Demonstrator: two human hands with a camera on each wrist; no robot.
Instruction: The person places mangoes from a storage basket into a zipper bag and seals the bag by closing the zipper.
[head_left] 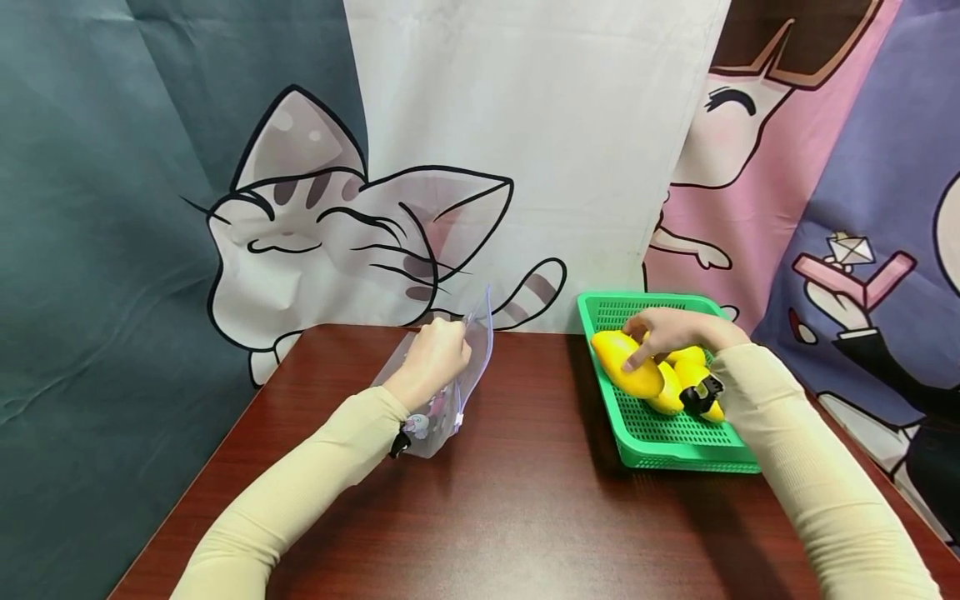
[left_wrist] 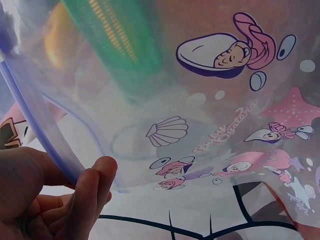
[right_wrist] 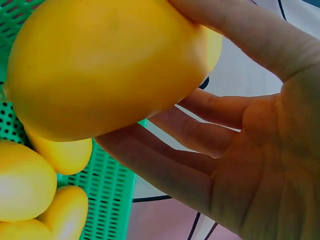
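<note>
My left hand (head_left: 431,360) pinches the zip edge of a clear plastic bag (head_left: 461,375) printed with mermaids and shells, holding it upright on the dark wooden table (head_left: 517,500). In the left wrist view my fingers (left_wrist: 92,192) grip the bag's blue zip strip (left_wrist: 37,125). My right hand (head_left: 667,333) curls over a yellow mango (head_left: 626,362) in the green mesh basket (head_left: 660,437). The right wrist view shows that mango (right_wrist: 105,65) held between thumb and fingers (right_wrist: 165,170). More yellow fruit (right_wrist: 30,190) lies under it.
A cloth backdrop with a cartoon cat (head_left: 322,225) and a pink cartoon figure (head_left: 750,133) hangs right behind the table. The basket stands at the table's right side, the bag left of centre.
</note>
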